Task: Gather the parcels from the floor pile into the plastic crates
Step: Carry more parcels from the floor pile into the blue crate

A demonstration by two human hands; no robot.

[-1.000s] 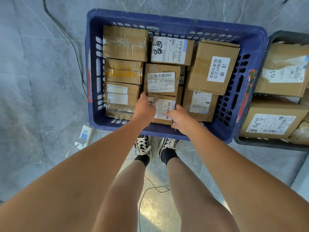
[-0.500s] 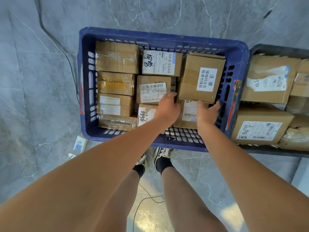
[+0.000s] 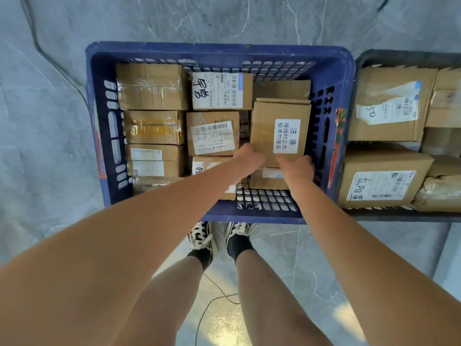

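The cardboard parcel with the white printed label is sitting in the right part of the blue crate, raised above the boxes beneath it. The left hand is gripping its near left corner and the right hand its near right edge; the fingers of both are curling under the box, out of sight. It is plain brown card, taped, slightly creased along its top flap. Crowding it on the left are a barcode-labelled box and, behind that, a box with handwritten marks; a taped stack is filling the crate's left side. Just beside the blue crate, a dark crate is holding bigger parcels. Both crates are standing on the grey marble floor, where a thin cable is trailing between the person's shoes.
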